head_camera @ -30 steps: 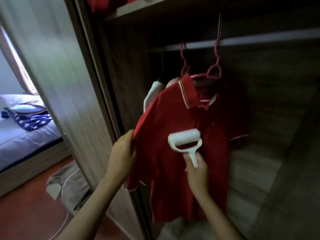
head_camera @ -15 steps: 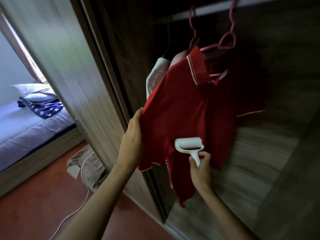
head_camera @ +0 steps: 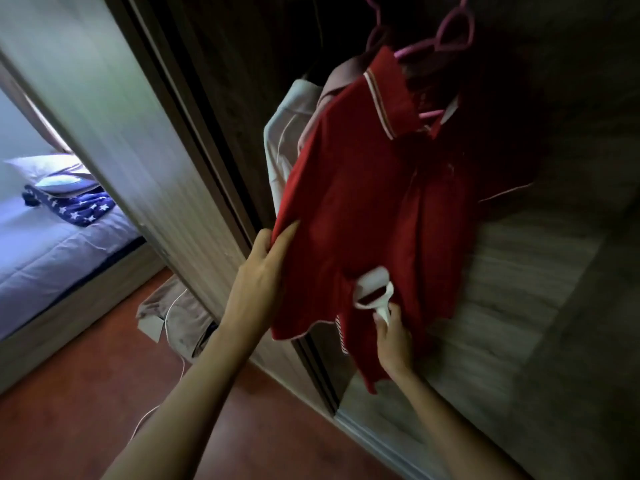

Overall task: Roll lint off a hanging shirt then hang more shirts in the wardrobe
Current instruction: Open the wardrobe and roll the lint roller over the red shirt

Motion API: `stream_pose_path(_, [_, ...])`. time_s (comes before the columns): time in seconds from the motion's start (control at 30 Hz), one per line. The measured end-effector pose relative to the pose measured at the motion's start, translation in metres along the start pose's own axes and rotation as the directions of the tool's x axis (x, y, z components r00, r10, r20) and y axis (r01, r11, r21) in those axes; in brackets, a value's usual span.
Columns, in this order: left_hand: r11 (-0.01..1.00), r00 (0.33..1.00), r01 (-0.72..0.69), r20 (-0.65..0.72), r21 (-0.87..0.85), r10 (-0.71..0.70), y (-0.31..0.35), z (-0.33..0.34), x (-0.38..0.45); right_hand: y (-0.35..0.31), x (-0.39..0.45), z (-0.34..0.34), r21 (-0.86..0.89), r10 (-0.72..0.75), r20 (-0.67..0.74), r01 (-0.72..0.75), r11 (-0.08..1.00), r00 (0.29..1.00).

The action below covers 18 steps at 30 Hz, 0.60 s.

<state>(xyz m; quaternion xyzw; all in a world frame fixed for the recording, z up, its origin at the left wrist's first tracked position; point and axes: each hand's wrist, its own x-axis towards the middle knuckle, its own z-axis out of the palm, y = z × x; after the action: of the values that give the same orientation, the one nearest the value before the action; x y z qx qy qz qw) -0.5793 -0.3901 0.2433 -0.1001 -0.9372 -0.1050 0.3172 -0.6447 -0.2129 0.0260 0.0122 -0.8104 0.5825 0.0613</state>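
Daylight comes in from the far left, washing the bed (head_camera: 52, 244) bluish and glaring pale off the wardrobe door (head_camera: 114, 109). Inside the wardrobe (head_camera: 571, 98) it is dim, going nearly black above the red shirt (head_camera: 363, 209). The door and the boards right of the fingers (head_camera: 287, 233) are smeared with blur. Straight lines bow at the edges.

shirt (head_camera: 363, 209): matt red cloth | lint roller (head_camera: 375, 289): smooth white plastic | wardrobe (head_camera: 519, 271): grained wood
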Motion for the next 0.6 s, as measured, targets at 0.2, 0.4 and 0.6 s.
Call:
stream_pose_path(0.2, [1.0, 1.0, 0.002, -0.014, -0.031, -0.003, 0.006, -0.008, 0.003, 0.012, -0.012, 0.004, 0.012, -0.021, -0.063, 0.022, 1.0, 0.998])
stream_pose_path(0.4, [0.999, 1.0, 0.004, -0.011, -0.041, -0.004, 0.004, -0.008, 0.004, 0.004, -0.003, 0.009, -0.023, -0.04, -0.086, 0.039, 0.999, 0.996])
stream_pose_path(0.6, [0.995, 0.995, 0.099, -0.031, 0.002, -0.099, 0.011, -0.005, 0.003, 0.047, -0.02, 0.008, -0.235, 0.193, 0.117, -0.162, 0.959, 0.974])
